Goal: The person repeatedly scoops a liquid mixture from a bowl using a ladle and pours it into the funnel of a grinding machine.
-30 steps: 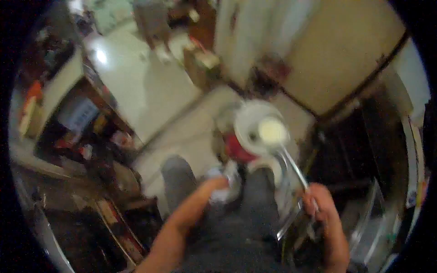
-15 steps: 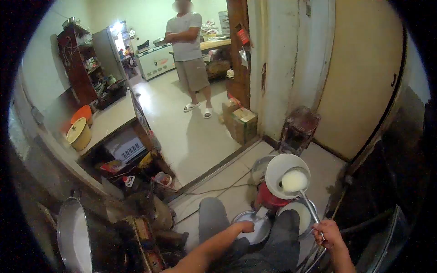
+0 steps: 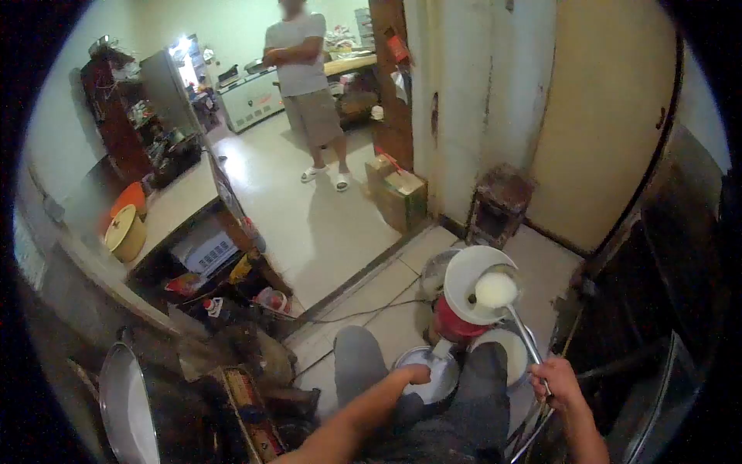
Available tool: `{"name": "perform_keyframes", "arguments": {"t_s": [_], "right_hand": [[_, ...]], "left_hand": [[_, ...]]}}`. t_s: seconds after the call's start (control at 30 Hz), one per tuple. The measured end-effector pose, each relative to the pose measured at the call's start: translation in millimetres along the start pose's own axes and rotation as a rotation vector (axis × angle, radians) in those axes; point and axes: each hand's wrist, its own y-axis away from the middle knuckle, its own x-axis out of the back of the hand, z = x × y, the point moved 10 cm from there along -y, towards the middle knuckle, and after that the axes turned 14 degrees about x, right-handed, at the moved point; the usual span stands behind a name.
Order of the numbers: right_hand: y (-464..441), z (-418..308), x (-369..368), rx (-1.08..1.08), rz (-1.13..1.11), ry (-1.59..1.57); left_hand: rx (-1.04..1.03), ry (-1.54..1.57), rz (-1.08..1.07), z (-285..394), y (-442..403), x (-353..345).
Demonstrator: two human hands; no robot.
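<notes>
My right hand (image 3: pixel 555 380) is wrapped round the long metal handle of a ladle (image 3: pixel 527 331). Pale, creamy contents fill the ladle's bowl, which is at the mouth of a white hopper (image 3: pixel 457 277). Under the hopper is a red machine (image 3: pixel 456 320) with a light-coloured spout (image 3: pixel 442 348). Over the near side of a metal basin (image 3: pixel 442 385) holding whitish stuff, my left hand (image 3: pixel 418 375) is curled closed beside the spout; anything in its fingers is hidden. A second container with pale contents (image 3: pixel 513 357) stands by my right knee.
A large metal pot (image 3: pixel 131 406) stands at lower left. Beyond the doorway a person (image 3: pixel 303 69) stands with folded arms. A cardboard box (image 3: pixel 397 193) and a dark stool (image 3: pixel 500 203) are near the doorway. A cord (image 3: pixel 348 318) crosses the floor.
The camera view has shifted slightly, so the room appears a little higher and further left. Both hands keep nearly the same places, and the filled ladle stays at the hopper.
</notes>
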Motion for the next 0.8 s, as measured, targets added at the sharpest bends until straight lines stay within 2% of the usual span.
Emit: {"name": "perform_keyframes", "arguments": {"t_s": [0.03,0.1,0.13,0.23,0.3,0.5,0.6,0.67,0.8], "right_hand": [[4.8,-5.4,-0.9,-0.032,0.036,-0.033],[5.7,-2.2,-2.6,-0.047,0.036,-0.04],[6.4,0.8,-3.2,-0.038,0.057,-0.045],[5.3,-1.5,-6.1,-0.026,0.06,-0.07],[4.6,-5.1,-5.7,-0.029,0.042,0.017],[6.6,-4.7,-7.8,-0.006,0.025,-0.034],[9.6,-13.3,-6.1,-0.048,0.069,0.103],[7.6,-12.8,-8.9,0.02,-0.017,0.046],[13.8,-16.6,-7.0,-0.018,0.052,0.096]], "left_hand": [[-0.011,-0.001,-0.02,4.2,2.5,2.0],[-0.063,-0.198,-0.079,5.0,-2.0,-7.2],[-0.099,-0.15,0.003,3.0,-0.2,-4.8],[-0.057,-0.201,-0.118,12.7,17.7,2.4],[-0.075,-0.175,-0.098,13.7,16.7,4.0],[-0.163,-0.189,-0.094,5.6,-5.0,-21.3],[-0.132,-0.147,-0.067,6.7,0.8,-9.4],[-0.12,-0.126,-0.044,5.7,4.9,-3.5],[-0.093,-0.073,-0.011,21.9,31.7,31.1]]}}
